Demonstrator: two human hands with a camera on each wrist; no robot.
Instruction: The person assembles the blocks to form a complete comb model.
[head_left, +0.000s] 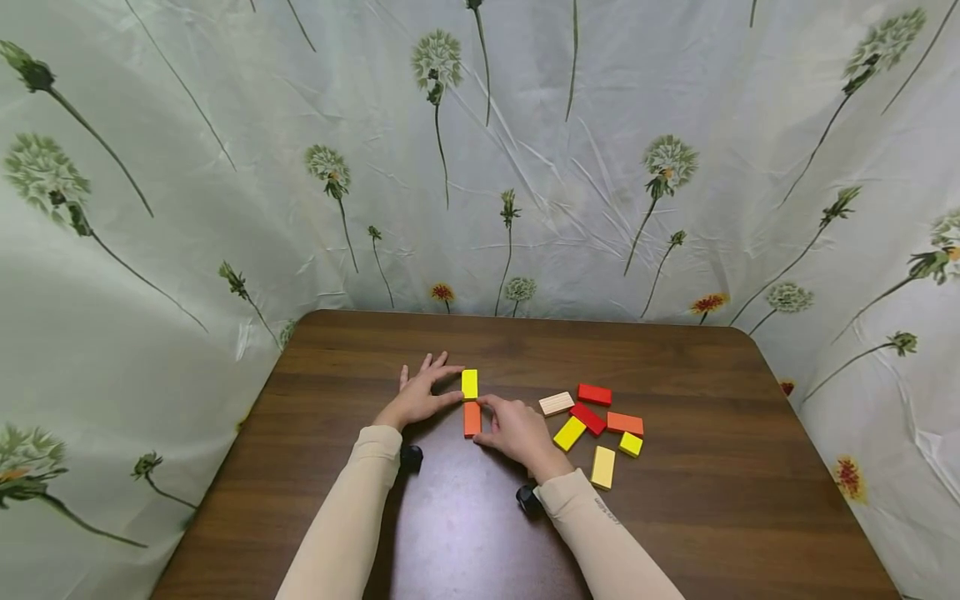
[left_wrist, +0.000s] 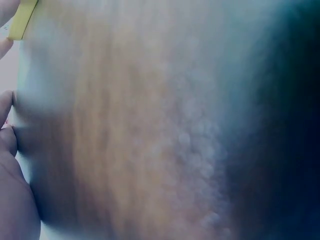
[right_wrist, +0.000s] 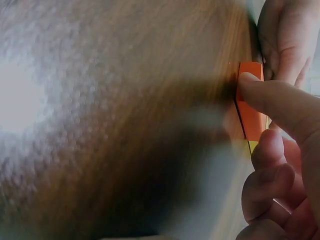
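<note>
Cream sleeves [head_left: 337, 521] come nearest, stretched over the table [head_left: 712, 475] from its near edge, a small black device [head_left: 411, 459] at each wrist. Thumb and index finger of the left hand [head_left: 418, 398] pinch a yellow block [head_left: 469, 383] at its ends, the remaining fingers spread toward the far edge. On the right hand [head_left: 519, 431], the thumb sits at the near end of an orange block [head_left: 472, 422] and the index at its far end, gripping it, with the other fingers curled in. Both blocks lie end to end a little left of the table's middle, yellow nearer the far edge. Toward the right edge, a loose cluster holds a striped wooden block [head_left: 557, 404], two red blocks [head_left: 595, 395], another orange one [head_left: 625, 423], two more yellows [head_left: 570, 434] and, closest to the near edge, a pale yellow piece [head_left: 603, 467]. Past the far edge hangs dandelion-patterned cloth [head_left: 570, 208].
</note>
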